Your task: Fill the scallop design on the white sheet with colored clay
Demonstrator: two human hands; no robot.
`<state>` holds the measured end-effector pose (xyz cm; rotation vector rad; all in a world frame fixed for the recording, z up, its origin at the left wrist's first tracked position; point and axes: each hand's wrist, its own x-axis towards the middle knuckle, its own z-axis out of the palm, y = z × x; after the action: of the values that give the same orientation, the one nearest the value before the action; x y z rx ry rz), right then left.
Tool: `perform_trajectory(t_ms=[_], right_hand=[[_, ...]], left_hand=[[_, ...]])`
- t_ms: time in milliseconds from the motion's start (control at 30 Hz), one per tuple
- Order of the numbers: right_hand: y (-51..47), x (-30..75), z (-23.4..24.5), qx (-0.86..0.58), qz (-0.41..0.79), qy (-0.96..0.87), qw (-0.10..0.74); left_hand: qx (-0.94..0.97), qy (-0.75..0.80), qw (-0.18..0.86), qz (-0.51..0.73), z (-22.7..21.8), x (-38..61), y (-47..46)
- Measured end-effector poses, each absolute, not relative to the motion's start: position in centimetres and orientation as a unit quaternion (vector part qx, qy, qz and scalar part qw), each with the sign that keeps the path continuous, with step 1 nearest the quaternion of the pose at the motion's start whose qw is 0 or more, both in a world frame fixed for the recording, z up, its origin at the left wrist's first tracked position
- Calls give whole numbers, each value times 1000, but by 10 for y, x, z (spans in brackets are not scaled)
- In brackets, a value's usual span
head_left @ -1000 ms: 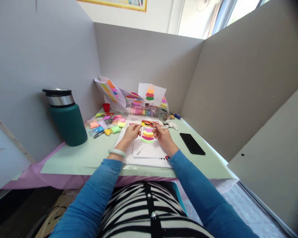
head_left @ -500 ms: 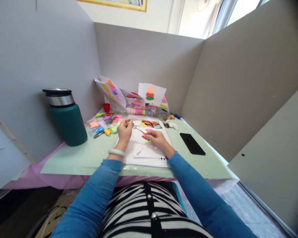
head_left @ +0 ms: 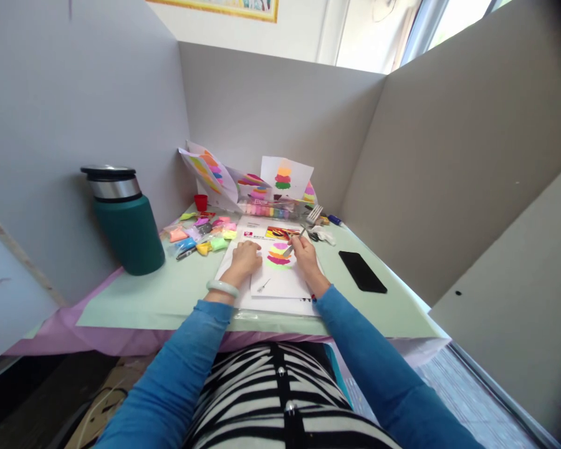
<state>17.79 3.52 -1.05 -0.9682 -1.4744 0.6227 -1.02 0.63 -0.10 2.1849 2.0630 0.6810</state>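
My left hand (head_left: 245,258) lies on the white sheet (head_left: 280,284), fingers curled and pressing the paper down just left of a stack of coloured clay layers (head_left: 279,254). My right hand (head_left: 303,252) is closed round a thin grey tool (head_left: 302,231), which looks like a fork with its tines pointing up and away. Its lower end touches the right side of the clay layers. A jade-coloured bangle (head_left: 221,288) sits on my left wrist.
A dark green flask (head_left: 122,220) stands at the left on the pale green mat (head_left: 168,293). Small bags of coloured clay (head_left: 201,234) lie behind my left hand. Finished sheets (head_left: 285,178) lean against the back partition. A black phone (head_left: 361,270) lies at the right.
My left hand came back from the clay bags and settled on the sheet. My right hand shifted right and tilted the tool upward, uncovering the clay layers.
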Motion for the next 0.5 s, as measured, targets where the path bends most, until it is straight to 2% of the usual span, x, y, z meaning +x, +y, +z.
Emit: perform_trajectory(t_ms=[100, 267, 500], right_hand=[[31, 175, -12, -457, 198, -639, 586], [29, 174, -15, -510, 131, -658, 538], [34, 172, -21, -488, 184, -674, 523]], left_hand=[[731, 668, 12, 136, 0, -6, 2], [740, 662, -2, 117, 1, -3, 0], [739, 665, -1, 109, 2, -3, -1]])
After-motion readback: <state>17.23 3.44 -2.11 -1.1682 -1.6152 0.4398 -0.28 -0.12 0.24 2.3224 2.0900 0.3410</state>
